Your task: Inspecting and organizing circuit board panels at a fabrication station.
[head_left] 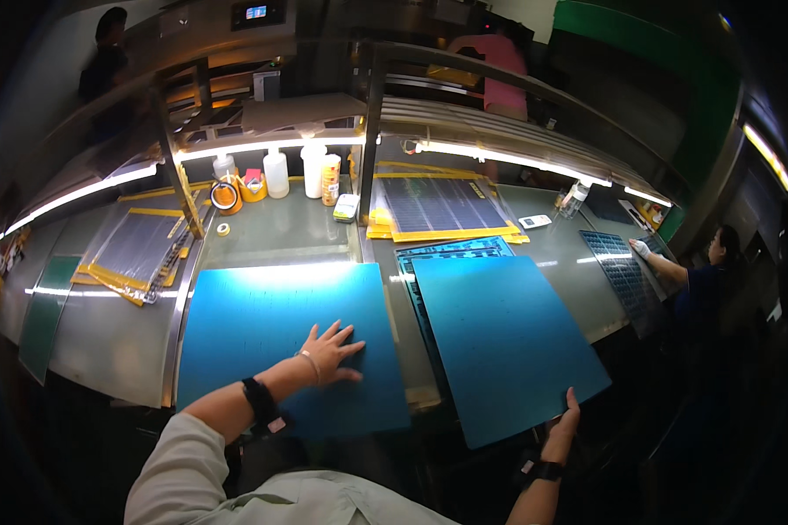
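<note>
A large flat blue panel (236, 332) lies in front of me on the bench. My left hand (328, 357) rests on it, palm down, fingers spread. To its right, a second blue panel (508, 332) sits at a slant, its near end reaching past the bench edge. My right hand (566, 427) grips that panel at its near right corner, thumb on top and the other fingers hidden beneath. Under its far end shows a dark patterned panel (455, 252) with light blue markings.
Yellow-edged film sheets (438, 210) are stacked behind the right panel, more film sheets (136, 249) at left. White bottles (276, 173), an orange tape roll (226, 198) and a small device (346, 208) stand at the back. A metal shelf post (368, 140) rises mid-bench. A co-worker (705, 276) works at right.
</note>
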